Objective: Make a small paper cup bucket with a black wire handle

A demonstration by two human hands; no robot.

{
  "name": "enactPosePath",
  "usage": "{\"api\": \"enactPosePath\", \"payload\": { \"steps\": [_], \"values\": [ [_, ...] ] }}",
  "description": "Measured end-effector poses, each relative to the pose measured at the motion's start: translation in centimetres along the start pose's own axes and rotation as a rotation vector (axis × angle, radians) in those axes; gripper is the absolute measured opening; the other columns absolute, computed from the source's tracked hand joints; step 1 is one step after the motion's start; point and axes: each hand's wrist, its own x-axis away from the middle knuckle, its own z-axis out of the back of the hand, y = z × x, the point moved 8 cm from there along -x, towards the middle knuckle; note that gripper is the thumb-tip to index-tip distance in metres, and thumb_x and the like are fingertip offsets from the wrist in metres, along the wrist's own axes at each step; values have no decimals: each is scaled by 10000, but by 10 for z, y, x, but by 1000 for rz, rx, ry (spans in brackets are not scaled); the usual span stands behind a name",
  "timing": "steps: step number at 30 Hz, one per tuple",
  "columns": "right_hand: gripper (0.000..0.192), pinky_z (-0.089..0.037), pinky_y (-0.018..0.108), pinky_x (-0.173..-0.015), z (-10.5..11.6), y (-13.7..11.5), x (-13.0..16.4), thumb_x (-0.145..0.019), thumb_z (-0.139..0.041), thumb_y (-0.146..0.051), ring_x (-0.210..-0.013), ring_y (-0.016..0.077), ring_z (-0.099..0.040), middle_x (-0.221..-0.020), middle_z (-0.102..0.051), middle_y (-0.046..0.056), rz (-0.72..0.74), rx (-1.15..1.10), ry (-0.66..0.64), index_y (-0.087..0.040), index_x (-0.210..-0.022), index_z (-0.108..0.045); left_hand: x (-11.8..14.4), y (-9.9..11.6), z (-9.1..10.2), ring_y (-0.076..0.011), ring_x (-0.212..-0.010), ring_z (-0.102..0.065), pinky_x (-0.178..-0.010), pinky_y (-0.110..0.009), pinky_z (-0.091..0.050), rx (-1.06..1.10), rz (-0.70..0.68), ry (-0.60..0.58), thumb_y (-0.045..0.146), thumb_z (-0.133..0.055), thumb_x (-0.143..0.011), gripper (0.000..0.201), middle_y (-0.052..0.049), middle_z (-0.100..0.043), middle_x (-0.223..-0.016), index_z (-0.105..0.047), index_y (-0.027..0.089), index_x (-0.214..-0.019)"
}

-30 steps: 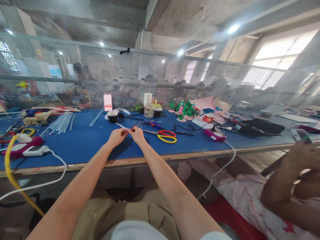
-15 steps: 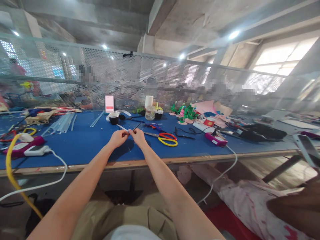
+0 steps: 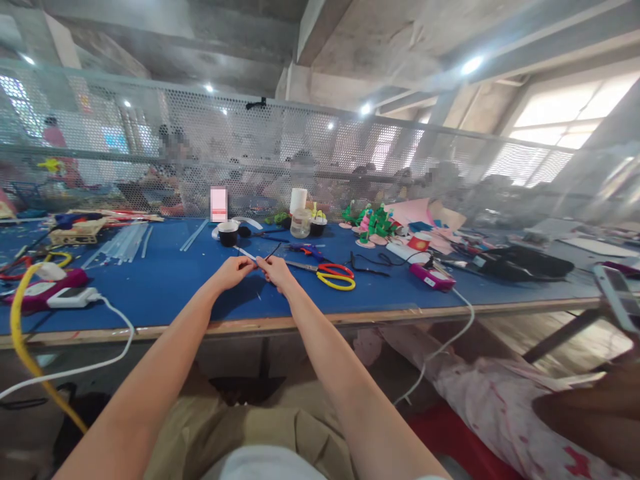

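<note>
Mesh partition (image 3: 310, 153), concrete ceiling (image 3: 200, 40) (bright window (image 3: 560, 110))

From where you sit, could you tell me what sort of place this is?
Probably a craft workshop: a long blue worktable with scissors, clear sticks and paper decorations, and a perforated screen dividing benches.

No text, label, brand or number can be read anywhere. The pink-and-white card (image 3: 219, 204) standing behind the black cup (image 3: 228, 233) on the blue table (image 3: 165, 280) is blurred out, its markings illegible.
</note>
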Motion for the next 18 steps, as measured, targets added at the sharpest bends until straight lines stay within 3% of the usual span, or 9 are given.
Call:
{"api": "enactPosePath", "payload": {
  "steps": [12,18],
  "values": [
    [305,-336,198,-458,4,-4,1,-712,-478,-397,-447,79,-418,-449,-455,-48,44,69,52,-137,-563,-537,1,-3,2,-94,-462,-392,-466,-211,-294,-7,50,6,350,-459,-673,260,31,-485,-474,-583,127,-629],
    [284,-342,204,-510,6,-8,1,-712,-498,-368,-526,99,-460,-488,-492,-33,76,155,73,-155,-524,-513,1,-3,1,-95,-466,-400,-470,-211,-288,-3,69,12,343,-474,-657,245,32,-490,-478,-574,126,-603]
  ]
}}
